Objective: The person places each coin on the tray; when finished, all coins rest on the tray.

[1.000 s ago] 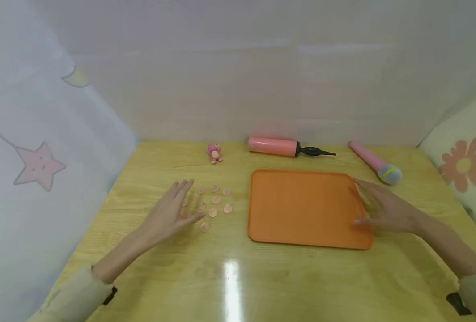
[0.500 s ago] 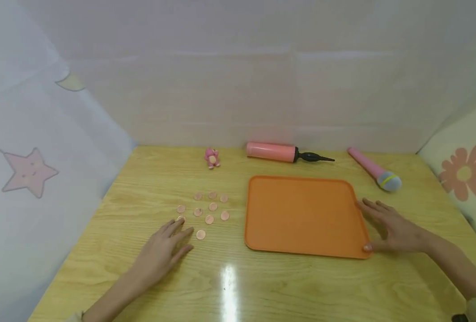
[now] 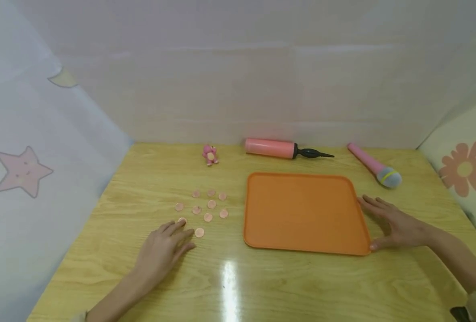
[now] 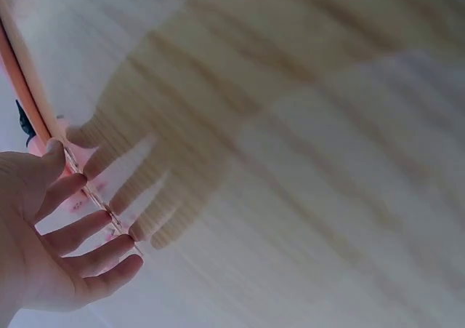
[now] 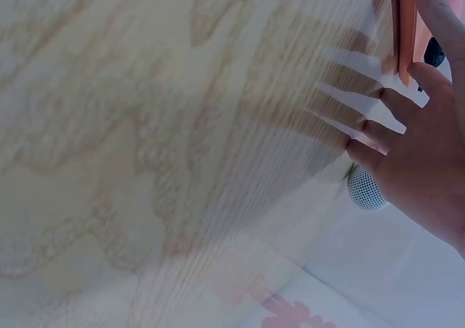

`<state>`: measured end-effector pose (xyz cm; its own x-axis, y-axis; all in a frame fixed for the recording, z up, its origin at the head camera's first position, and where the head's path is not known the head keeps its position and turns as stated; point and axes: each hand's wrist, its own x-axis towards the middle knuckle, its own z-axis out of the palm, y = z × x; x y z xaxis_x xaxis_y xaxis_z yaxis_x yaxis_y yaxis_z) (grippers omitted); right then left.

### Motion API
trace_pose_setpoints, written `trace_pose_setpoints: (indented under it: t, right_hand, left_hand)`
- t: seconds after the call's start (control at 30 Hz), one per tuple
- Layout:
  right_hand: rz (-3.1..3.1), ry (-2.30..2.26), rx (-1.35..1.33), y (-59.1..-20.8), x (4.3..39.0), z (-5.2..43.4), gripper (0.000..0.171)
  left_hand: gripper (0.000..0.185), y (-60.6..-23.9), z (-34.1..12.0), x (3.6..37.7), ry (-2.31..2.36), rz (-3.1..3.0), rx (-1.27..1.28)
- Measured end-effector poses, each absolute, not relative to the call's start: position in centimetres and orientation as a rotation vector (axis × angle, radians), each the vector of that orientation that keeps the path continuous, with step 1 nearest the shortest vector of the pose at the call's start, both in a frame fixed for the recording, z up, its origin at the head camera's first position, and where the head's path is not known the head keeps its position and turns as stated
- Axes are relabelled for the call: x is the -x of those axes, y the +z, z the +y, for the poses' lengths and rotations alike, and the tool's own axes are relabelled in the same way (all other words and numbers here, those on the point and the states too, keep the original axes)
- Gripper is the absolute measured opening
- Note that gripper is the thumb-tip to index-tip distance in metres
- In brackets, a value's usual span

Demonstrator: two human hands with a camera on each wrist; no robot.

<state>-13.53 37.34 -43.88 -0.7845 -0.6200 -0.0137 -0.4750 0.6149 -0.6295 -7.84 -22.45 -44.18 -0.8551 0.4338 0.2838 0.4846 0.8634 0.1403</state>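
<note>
Several copper-coloured coins lie flat in a loose cluster left of the middle of the wooden table. My left hand is at the near side of this cluster, palm down and fingers spread, its fingertips right at the nearest-left coin. Another coin lies just beyond its index finger. To the right of the coins is a flat orange tray with a low rim. My right hand rests beside the tray's right side, fingers loosely extended, with fingertips and thumb right at the rim.
Along the back of the table are a small pink figurine, a pink hand pump with a black nozzle, and a pink toy microphone. Pale cloth curtains rise behind and at both sides.
My left hand has come back toward me and lowered from over the coins to their near edge. My right hand has moved off the tray's surface to just outside its right rim.
</note>
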Motion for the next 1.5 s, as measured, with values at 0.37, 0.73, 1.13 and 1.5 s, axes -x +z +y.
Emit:
trace_pose_setpoints:
  t: [0.37, 0.73, 1.13, 1.5]
  right_hand:
    - [2.574, -0.956, 0.849, -43.9, 13.5, 37.4, 0.11]
    - [2.583, -0.942, 0.879, -43.9, 13.9, 37.3, 0.11]
    - [2.603, -0.91, 0.844, -43.8, 13.9, 37.1, 0.111]
    - [2.622, -0.894, 0.813, -43.8, 13.7, 37.2, 0.112]
  left_hand:
    - [0.023, -44.7, -22.4, 8.7, -0.461, -2.68, 0.711]
    - [0.02, -44.7, -24.2, 12.4, -0.588, -2.71, 0.761]
    - [0.021, -44.4, -24.7, 13.4, -0.714, -2.85, 0.641]
    - [0.015, -43.7, -24.9, 14.1, -0.712, -2.907, 0.599]
